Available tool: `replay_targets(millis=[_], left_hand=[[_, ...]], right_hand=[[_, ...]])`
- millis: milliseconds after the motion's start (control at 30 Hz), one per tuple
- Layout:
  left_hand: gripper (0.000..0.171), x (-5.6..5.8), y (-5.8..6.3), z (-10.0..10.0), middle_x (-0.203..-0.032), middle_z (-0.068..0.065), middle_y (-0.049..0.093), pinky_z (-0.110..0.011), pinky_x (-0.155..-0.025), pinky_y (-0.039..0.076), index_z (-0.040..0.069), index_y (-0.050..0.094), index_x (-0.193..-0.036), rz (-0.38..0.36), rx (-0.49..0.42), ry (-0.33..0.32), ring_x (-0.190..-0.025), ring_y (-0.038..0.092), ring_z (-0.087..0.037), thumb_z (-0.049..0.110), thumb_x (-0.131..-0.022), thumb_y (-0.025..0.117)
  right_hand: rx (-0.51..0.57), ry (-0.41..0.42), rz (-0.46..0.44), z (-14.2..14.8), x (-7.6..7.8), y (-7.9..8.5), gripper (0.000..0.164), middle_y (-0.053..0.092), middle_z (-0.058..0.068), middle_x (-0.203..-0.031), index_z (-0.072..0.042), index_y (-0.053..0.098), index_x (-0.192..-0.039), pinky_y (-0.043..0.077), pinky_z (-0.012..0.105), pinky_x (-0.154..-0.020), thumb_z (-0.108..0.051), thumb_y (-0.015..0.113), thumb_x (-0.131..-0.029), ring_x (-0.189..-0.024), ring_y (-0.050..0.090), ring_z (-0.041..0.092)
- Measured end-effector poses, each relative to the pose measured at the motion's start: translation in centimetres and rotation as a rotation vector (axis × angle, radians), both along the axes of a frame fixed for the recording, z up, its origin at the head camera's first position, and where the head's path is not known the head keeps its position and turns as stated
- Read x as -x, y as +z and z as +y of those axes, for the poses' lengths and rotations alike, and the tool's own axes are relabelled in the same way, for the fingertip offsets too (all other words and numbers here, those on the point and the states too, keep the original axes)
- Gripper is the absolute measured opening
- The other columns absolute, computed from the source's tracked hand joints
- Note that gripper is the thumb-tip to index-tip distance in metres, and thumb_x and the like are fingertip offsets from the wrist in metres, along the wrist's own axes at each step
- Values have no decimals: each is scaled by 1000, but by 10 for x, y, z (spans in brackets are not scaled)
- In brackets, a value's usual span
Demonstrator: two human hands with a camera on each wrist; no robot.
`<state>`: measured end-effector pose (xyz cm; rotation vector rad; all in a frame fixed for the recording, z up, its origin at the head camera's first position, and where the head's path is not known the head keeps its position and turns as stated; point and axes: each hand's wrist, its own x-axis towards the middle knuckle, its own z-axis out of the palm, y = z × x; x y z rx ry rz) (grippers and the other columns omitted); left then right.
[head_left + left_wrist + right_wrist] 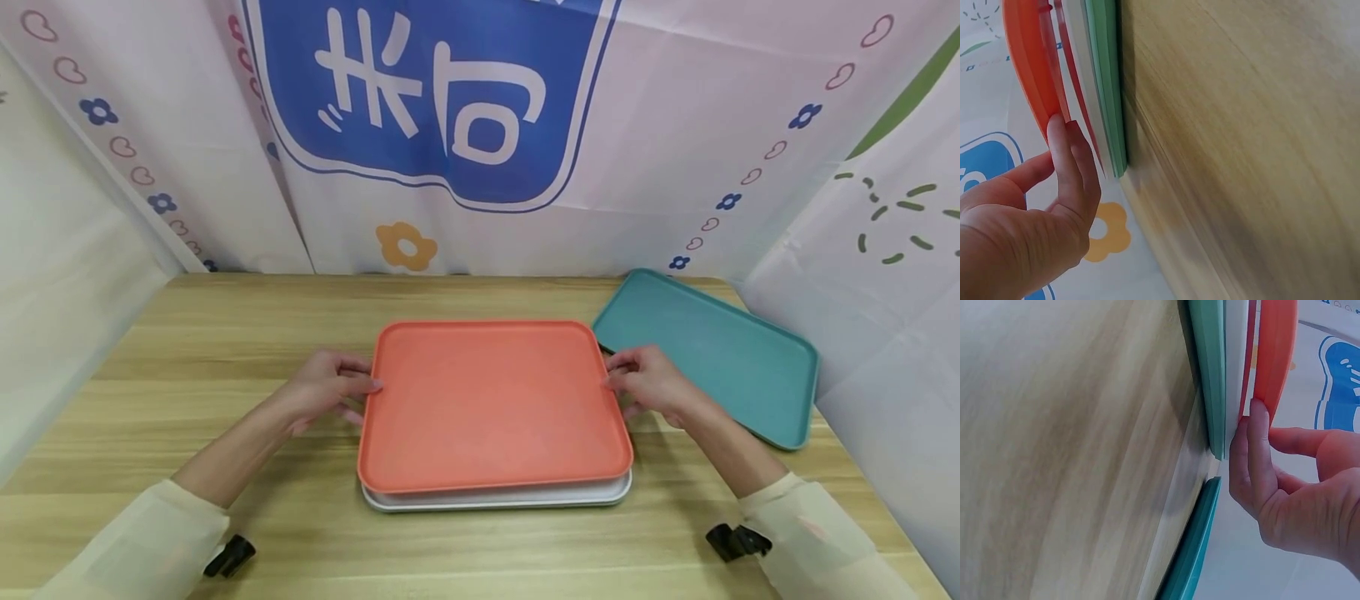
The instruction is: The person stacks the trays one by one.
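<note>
An orange-red rectangular tray (495,404) sits over a white tray (502,500) in the middle of the table. My left hand (330,387) pinches its left edge, thumb on the rim and fingers underneath. On the opposite edge my right hand (648,383) holds it the same way. Both wrist views show a gap under the orange-red tray, with a thin red strip (1247,369) between it and the white one. Lowest in the stack is a pale green tray (1105,81), lying on the wood and hidden from above.
A teal tray (712,358) lies at an angle to the right of the stack, behind my right hand. The wooden table (247,333) meets a printed white cloth (630,167) at the back, and more cloth hangs at both sides.
</note>
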<state>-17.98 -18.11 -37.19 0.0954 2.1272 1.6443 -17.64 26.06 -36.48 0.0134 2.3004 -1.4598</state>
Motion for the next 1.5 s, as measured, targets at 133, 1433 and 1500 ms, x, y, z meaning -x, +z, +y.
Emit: replay_targets(millis=[133,1433,1500], left_hand=[[43,1,-1,1,-107,-22,71,-39,-70,64,-23,49,-136,8,24,-17,-84,72,-20,-3,-100,61],[32,-3,-2,10,-77,-12,64,-35,-57,63,-19,53,-122,56,125,12,-64,66,-17,-7,-95,66],[32,-4,-2,10,-76,-12,64,-35,-56,63,-18,53,-122,56,134,16,-62,65,-17,-7,-95,66]], right_hand=[[-14,7,2,-2,-1,1,34,63,9,-92,18,56,-129,64,38,-64,0,59,-100,-84,66,14],[-141,34,30,-4,-6,-1,30,64,16,-87,14,55,-120,63,40,-58,0,63,-95,-67,68,19],[-149,48,47,-5,-6,-1,28,65,15,-86,14,55,-118,62,39,-58,1,63,-94,-65,68,18]])
